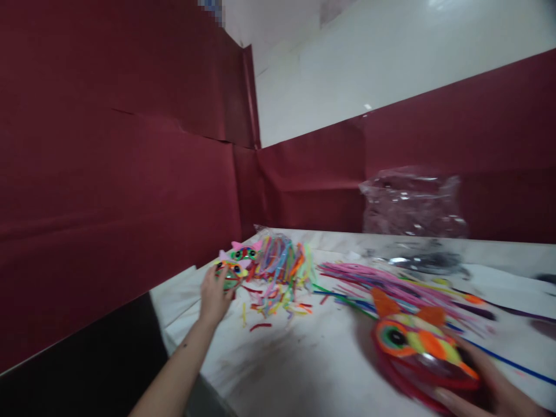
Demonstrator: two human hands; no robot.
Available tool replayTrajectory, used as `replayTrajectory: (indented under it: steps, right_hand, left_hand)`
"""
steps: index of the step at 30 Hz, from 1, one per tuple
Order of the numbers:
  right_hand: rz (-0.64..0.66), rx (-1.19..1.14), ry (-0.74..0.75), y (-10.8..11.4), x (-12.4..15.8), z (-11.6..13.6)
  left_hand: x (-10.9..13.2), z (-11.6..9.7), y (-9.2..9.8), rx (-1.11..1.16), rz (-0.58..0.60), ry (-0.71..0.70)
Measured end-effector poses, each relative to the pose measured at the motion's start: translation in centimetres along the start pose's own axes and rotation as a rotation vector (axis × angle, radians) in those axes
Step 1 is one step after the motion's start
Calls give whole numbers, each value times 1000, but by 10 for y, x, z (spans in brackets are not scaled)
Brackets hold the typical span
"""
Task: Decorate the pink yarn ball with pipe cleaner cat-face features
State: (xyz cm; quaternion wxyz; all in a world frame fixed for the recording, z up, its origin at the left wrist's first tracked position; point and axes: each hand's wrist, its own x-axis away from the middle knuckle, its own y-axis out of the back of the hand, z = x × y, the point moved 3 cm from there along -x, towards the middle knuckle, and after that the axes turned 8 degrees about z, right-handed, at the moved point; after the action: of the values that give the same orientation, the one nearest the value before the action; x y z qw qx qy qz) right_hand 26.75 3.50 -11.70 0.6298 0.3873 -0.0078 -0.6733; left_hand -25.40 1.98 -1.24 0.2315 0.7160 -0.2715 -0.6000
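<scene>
My right hand (486, 370) holds a pipe-cleaner owl (428, 353) at the lower right. This owl has orange ears, a large green-ringed eye, an orange beak and a dark red base; it is slightly blurred. At the table's far left, my left hand (215, 295) is closed around a smaller-looking owl (232, 275) with pale pink ears and an orange and yellow face. Its lower part is partly covered by my fingers. Right behind that one stands another owl (247, 253) with pink ears and green-ringed eyes.
A bundle of pastel pipe cleaners (280, 260) lies beside the owls, with short cut pieces (260, 326) scattered before it. Long pink pipe cleaners (369, 275) spread across the white table (278, 370). A clear plastic bag (412, 202) stands at the back against dark red panels (313, 174).
</scene>
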Motion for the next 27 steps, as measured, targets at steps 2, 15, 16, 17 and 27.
replayTrajectory:
  steps: [2,15,16,17,27]
  right_hand:
    - [89,-113,-99,7,0,32]
    - [89,-385,-151,16,-11,78]
    - [83,-376,-137,16,-12,77]
    - [74,-368,-124,15,-12,77]
    - [86,-193,54,10,-5,82]
  left_hand:
    - [-3,-4,10,30,-98,-30]
    - [16,-200,-44,1073,795,198]
    - [23,-222,-51,1173,862,234]
    - [29,-244,-55,1273,891,239]
    - [48,-330,-46,1669,1048,363]
